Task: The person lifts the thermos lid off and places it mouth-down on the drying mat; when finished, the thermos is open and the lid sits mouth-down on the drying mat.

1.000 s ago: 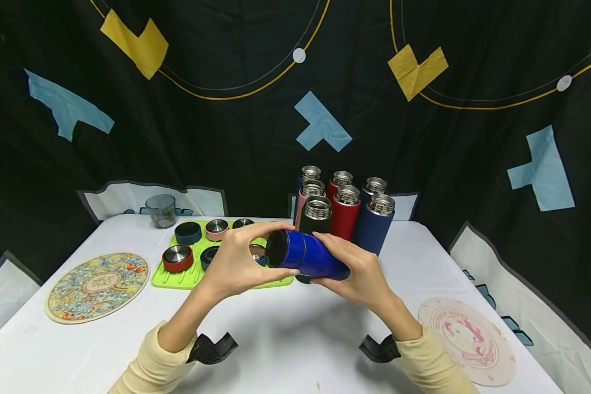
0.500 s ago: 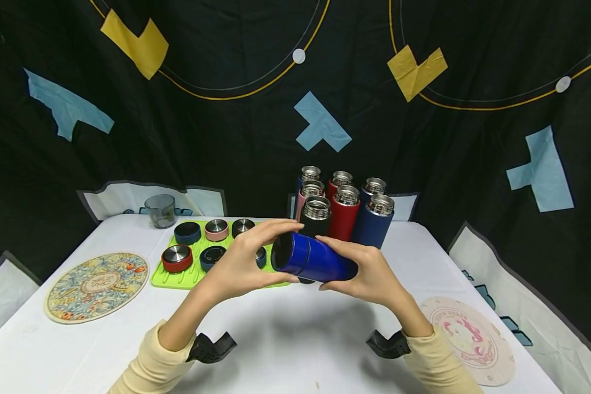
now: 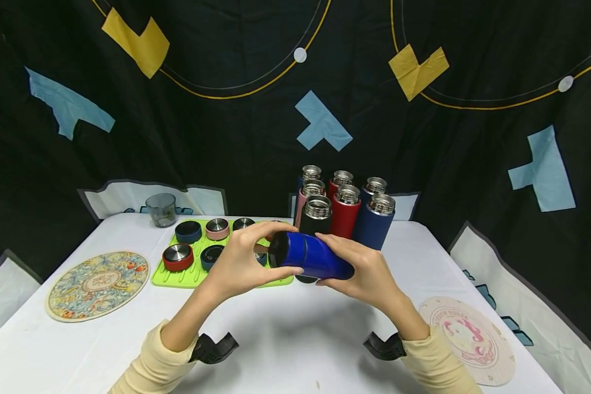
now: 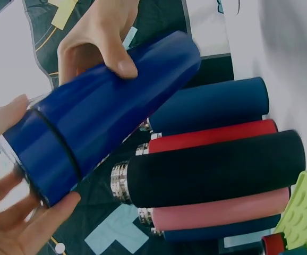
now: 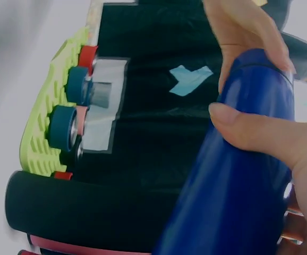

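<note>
A blue thermos flask (image 3: 322, 257) is held tilted in the air above the table, its dark lid end towards the left. My left hand (image 3: 236, 261) pinches the lid end (image 4: 42, 154), thumb on one side and fingers on the other. Further along, my right hand (image 3: 366, 271) grips the flask's body; in the right wrist view its thumb (image 5: 238, 125) lies across the blue surface. Behind the flask stand several lidless flasks with bare steel necks, among them a black one (image 3: 317, 216), a red one (image 3: 346, 210) and a navy one (image 3: 374, 224).
A green ridged mat (image 3: 177, 278) carries several flask lids, including a red one (image 3: 178, 258) and a pink one (image 3: 217, 229). Behind it is a clear grey cup (image 3: 161, 210). Round mats lie left (image 3: 98, 287) and right (image 3: 468, 339). A black curtain (image 3: 256, 142) hangs behind the table.
Over the last second the flask and right hand shifted slightly right, then partly back left. The left hand's fingers moved a little at the lid end. Both hands stay at the flask.
</note>
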`<state>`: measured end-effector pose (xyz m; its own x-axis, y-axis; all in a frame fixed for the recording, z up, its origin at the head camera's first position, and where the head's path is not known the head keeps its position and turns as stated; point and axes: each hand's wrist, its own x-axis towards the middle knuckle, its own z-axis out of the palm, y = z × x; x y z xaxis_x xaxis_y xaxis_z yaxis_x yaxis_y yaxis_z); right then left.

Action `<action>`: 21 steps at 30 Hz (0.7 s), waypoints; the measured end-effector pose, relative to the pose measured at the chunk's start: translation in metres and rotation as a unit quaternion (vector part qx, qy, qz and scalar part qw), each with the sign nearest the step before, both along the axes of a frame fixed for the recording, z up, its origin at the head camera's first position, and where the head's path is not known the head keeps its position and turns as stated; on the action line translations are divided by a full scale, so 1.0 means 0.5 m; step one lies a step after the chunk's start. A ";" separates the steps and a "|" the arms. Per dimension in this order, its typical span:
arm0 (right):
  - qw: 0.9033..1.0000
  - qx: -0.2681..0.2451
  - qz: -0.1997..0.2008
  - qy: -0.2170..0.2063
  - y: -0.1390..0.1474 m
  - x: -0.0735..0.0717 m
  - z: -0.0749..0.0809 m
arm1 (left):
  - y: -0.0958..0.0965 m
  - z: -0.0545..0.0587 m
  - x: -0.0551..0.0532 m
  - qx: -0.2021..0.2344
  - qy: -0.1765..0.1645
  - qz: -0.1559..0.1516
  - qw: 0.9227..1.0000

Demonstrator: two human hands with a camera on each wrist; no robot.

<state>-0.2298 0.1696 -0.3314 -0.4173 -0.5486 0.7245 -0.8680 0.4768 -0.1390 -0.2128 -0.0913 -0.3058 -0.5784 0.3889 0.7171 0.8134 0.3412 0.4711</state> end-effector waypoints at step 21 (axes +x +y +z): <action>0.999 0.008 -0.010 -0.048 0.013 -0.006 0.003 | -0.015 0.001 -0.014 -0.040 -0.021 -0.054 0.997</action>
